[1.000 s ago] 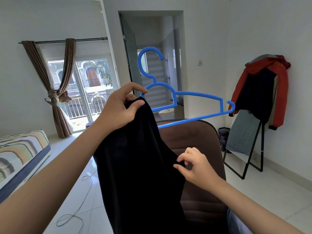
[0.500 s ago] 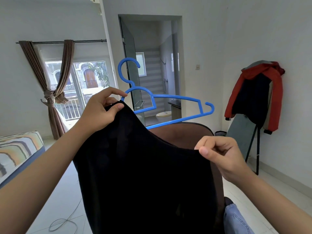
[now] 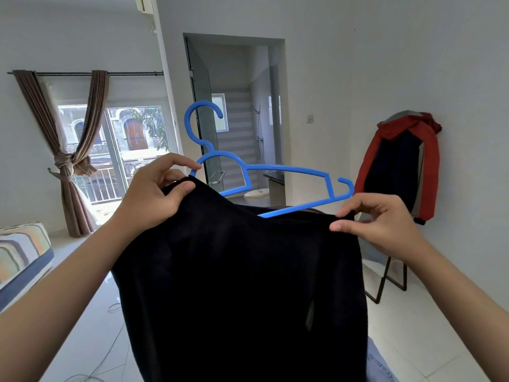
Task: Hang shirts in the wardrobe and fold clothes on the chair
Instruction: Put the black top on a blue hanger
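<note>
Head view, frame centre: my left hand (image 3: 150, 201) pinches black shirt (image 3: 242, 285) and blue hanger (image 3: 264, 172); right hand (image 3: 377, 224) pinches the shirt's other shoulder. Hanger half inserted; hanging, folding remain.

1. The left end of the blue hanger (image 3: 275, 172) is covered by the black garment (image 3: 242, 285) and the left hand (image 3: 154, 199).
2. The garment's lower part is cut off by the bottom edge.
3. The chair below the hanger is almost wholly hidden behind the garment.
4. The striped mattress (image 3: 22, 255), far left of the hanger, is cut off by the left edge.
5. The stand (image 3: 385, 282) right of the hanger is partly hidden by the right hand (image 3: 382, 224).
</note>
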The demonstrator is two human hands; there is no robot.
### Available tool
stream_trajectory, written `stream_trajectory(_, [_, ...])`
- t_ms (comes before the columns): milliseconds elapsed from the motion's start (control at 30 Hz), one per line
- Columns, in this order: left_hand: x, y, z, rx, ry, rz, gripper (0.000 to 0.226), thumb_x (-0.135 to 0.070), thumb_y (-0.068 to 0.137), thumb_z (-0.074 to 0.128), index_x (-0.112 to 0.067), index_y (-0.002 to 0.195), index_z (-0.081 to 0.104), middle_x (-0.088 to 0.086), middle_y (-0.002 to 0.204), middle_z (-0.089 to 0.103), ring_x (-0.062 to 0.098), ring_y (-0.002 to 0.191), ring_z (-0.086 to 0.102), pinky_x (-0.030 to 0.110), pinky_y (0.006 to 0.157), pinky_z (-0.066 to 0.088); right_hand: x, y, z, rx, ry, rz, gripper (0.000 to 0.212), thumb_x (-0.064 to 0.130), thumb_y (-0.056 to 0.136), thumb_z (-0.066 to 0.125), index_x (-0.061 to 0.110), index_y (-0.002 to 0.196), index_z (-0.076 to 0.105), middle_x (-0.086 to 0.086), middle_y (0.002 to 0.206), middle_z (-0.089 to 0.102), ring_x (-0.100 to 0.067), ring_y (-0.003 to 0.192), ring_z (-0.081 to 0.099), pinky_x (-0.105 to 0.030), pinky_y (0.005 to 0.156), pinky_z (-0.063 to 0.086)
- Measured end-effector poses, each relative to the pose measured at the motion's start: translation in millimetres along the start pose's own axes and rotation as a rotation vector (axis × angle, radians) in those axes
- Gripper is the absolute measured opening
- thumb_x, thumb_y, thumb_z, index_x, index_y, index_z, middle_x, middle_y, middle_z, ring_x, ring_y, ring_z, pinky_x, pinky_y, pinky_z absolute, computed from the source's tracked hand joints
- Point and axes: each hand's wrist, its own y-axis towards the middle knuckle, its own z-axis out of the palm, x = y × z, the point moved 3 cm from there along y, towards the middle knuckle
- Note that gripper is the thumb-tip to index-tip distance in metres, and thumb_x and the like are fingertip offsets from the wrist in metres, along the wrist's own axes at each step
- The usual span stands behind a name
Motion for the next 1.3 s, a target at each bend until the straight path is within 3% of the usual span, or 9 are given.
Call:
stream_trajectory(200, [-13, -4, -3, -0.012, 0.135, 0.169, 0.024, -0.01, 0.083, 0.057, -0.024, 0.103, 0.059, 0.011, 0.053, 0.049, 0.033, 0.049, 0.039, 0.032, 0.052, 0.033, 0, 15, -35, -0.015, 0.139, -0.074, 0.032, 0.046, 0.058, 0.086, 0.02, 0.071, 0.073, -0.003, 0.071, 0.07, -0.022, 0.07, 0.067, -0.03, 0.075, 0.054])
stream_trajectory(433, [-23, -8, -2, 0.003, 0.269, 0.329, 0.023, -0.023, 0.083, 0.052, -0.03, 0.105, 0.055, 0.006, 0.065, 0.063, 0.032, 0.043, 0.051, 0.033, 0.047, 0.044, 8, 23, -42, 0.009, 0.188, -0.09, 0.031, 0.034, 0.057, 0.087, 0.01, 0.069, 0.071, 0.0, 0.068, 0.069, -0.013, 0.066, 0.065, -0.019, 0.069, 0.051])
stream_trajectory(533, [-33, -10, 10, 0.027, 0.269, 0.363, 0.025, -0.019, 0.083, 0.054, -0.028, 0.106, 0.056, 0.0, 0.065, 0.063, 0.011, 0.041, 0.043, 0.015, 0.049, 0.037, 17, 25, -36, 0.014, 0.118, -0.1, 0.026, 0.024, 0.059, 0.086, 0.007, 0.07, 0.07, 0.003, 0.067, 0.069, -0.01, 0.066, 0.064, -0.016, 0.069, 0.049])
stream_trajectory(600, [-40, -10, 20, 0.037, 0.263, 0.361, 0.027, -0.014, 0.082, 0.056, -0.027, 0.106, 0.057, -0.003, 0.064, 0.063, 0.008, 0.04, 0.039, 0.013, 0.047, 0.033, 25, 25, -27, 0.015, 0.081, -0.091, 0.02, 0.02, 0.06, 0.086, 0.01, 0.068, 0.071, 0.008, 0.066, 0.069, -0.006, 0.063, 0.063, -0.012, 0.066, 0.046])
stream_trajectory(700, [-46, -8, 32, 0.053, 0.219, 0.335, 0.026, -0.017, 0.082, 0.055, -0.03, 0.105, 0.059, -0.002, 0.069, 0.066, 0.016, 0.046, 0.053, 0.029, 0.052, 0.044, 34, 25, -10, -0.003, 0.067, -0.058, 0.018, 0.02, 0.058, 0.083, 0.013, 0.067, 0.07, 0.006, 0.066, 0.069, -0.003, 0.06, 0.061, -0.01, 0.06, 0.044])
stream_trajectory(867, [-52, -8, 39, 0.03, 0.122, 0.25, 0.025, -0.01, 0.08, 0.061, -0.025, 0.099, 0.065, 0.002, 0.068, 0.064, 0.021, 0.059, 0.059, 0.022, 0.058, 0.043, 47, 26, 8, 0.016, 0.004, -0.077, 0.02, 0.013, 0.063, 0.086, 0.02, 0.073, 0.071, 0.003, 0.078, 0.068, -0.014, 0.075, 0.066, -0.029, 0.074, 0.055])
stream_trajectory(1000, [-52, -10, 38, 0.046, 0.121, 0.217, 0.022, -0.014, 0.081, 0.061, -0.024, 0.1, 0.064, 0.0, 0.067, 0.061, 0.022, 0.059, 0.056, 0.022, 0.057, 0.04, 55, 29, 15, 0.038, -0.004, -0.011, 0.02, 0.009, 0.065, 0.085, 0.021, 0.073, 0.071, 0.005, 0.075, 0.072, -0.014, 0.07, 0.067, -0.024, 0.073, 0.056])
stream_trajectory(1167, [-42, -19, 21, 0.032, 0.188, 0.198, 0.028, -0.019, 0.082, 0.059, -0.034, 0.106, 0.057, -0.006, 0.075, 0.059, 0.028, 0.053, 0.053, 0.029, 0.056, 0.041, 61, 41, 4, -0.041, -0.041, 0.046, 0.024, 0.006, 0.066, 0.085, 0.024, 0.068, 0.069, 0.013, 0.065, 0.068, 0.002, 0.059, 0.056, -0.006, 0.06, 0.039])
stream_trajectory(1300, [-31, -29, 5, -0.037, 0.169, 0.124, 0.027, -0.019, 0.081, 0.06, -0.034, 0.103, 0.059, -0.002, 0.067, 0.058, 0.022, 0.058, 0.056, 0.024, 0.06, 0.042, 66, 47, -2, -0.036, -0.087, 0.087, 0.022, 0.007, 0.068, 0.083, 0.025, 0.07, 0.07, 0.004, 0.072, 0.07, 0.001, 0.062, 0.056, -0.011, 0.062, 0.043])
